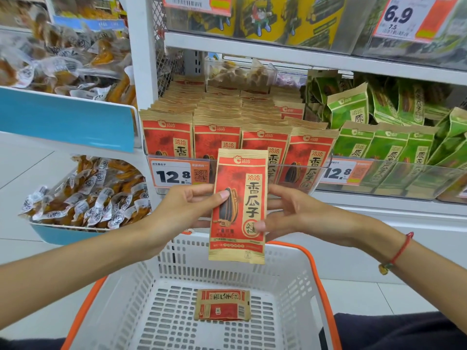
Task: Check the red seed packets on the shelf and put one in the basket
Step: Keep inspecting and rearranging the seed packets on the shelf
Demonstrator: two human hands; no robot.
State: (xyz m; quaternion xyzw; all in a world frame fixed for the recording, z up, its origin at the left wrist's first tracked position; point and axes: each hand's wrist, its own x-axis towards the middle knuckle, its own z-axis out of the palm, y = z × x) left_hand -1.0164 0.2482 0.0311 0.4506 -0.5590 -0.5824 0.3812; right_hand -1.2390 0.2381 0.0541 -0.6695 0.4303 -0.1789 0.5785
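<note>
Now, status: one red seed packet is off the shelf, held upright w/ printed front to the camera, above the basket's far rim.
Left hand: fingers behind the packet's left edge, thumb pressed on the front; pinching it.
Right hand: fingers spread behind the right edge, thumb on the lower front; also holding it, loosely by the look.
Basket: white w/ orange rim, just below the hands. A second red packet lies flat on its floor, near the middle.
Shelf stock: rows of matching red packets stand behind a clear front rail, green packets to their right.
Progress (judgement): checking seems underway; w/ one packet in the basket already, the drop-in may be done, or this one is left to lower in.
Hidden: fingertips behind the packet not visible; small print unreadable; basket's near edge cut off by frame bottom.
</note>
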